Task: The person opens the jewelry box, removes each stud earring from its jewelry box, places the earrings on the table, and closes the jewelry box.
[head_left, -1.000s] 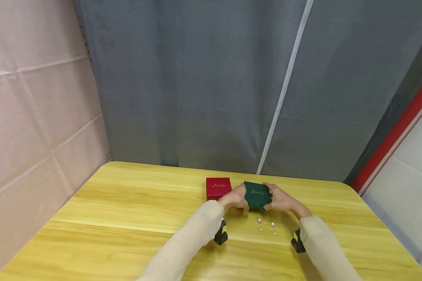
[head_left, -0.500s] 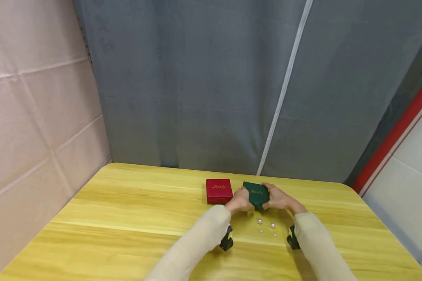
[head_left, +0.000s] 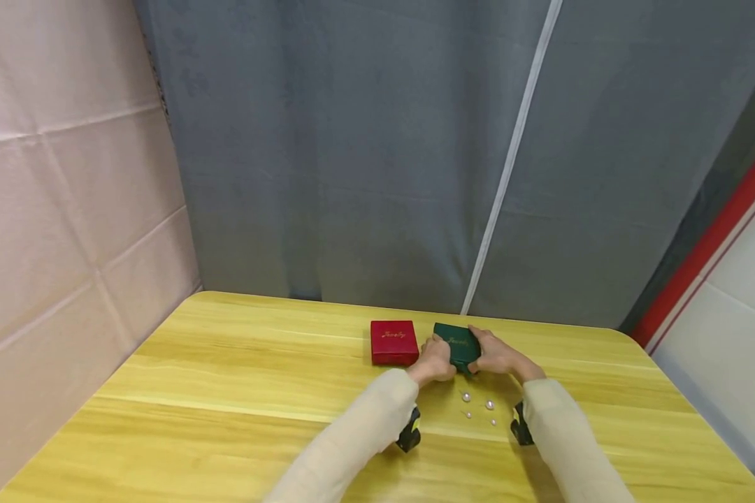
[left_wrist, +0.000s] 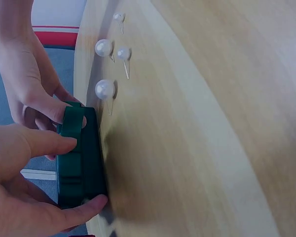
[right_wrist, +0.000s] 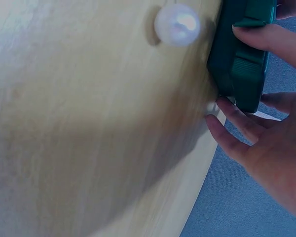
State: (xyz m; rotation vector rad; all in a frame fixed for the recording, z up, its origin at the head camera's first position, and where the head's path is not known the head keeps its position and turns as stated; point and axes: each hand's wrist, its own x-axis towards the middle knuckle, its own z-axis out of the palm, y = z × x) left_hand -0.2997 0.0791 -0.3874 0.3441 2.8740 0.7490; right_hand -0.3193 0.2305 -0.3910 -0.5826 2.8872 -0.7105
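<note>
A dark green jewelry box (head_left: pixel 458 339) with gold lettering on its lid sits near the table's back, its lid down. My left hand (head_left: pixel 433 362) grips its left front part, thumb on the front face in the left wrist view and another finger low at the table side. From the right, my right hand (head_left: pixel 500 355) holds the box, its thumb (right_wrist: pixel 259 38) at the edge of the front flap (left_wrist: pixel 73 126). Just in front lie several pearl stud earrings (left_wrist: pixel 105 90), two sizes, thin posts on the wood.
Left of the green box stands a red jewelry box (head_left: pixel 393 342) with similar gold lettering, close to my left hand. The wooden table (head_left: pixel 239 391) ends at a grey curtain (head_left: pixel 352 175) behind; a pale fabric wall (head_left: pixel 75 209) flanks the left.
My left hand has shifted right, round to the front of the green box, uncovering more of the red one. The green box has slid slightly left; my right hand stays with it.
</note>
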